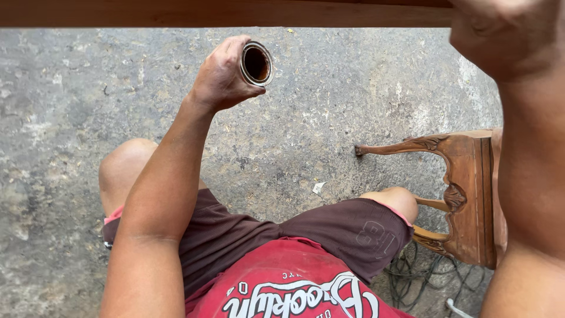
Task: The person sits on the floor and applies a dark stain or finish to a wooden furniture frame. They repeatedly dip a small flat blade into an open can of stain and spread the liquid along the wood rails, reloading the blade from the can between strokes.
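The person wears a red shirt with white lettering, dark brown shorts, arms bare.

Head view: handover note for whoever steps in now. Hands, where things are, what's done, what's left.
Left hand: raised, closed around a small round can, its open mouth facing the camera; the inside looks dark and stained.
Right hand: up at the top right corner against the wooden board that spans the top edge; too close and blurred to tell whether it grips anything.
Nearby: carved wooden chair on its side on the concrete floor to the right, tangled cord beneath it.
Done: can is open and in hand.
Left: cannot tell; no contact between can and board yet.
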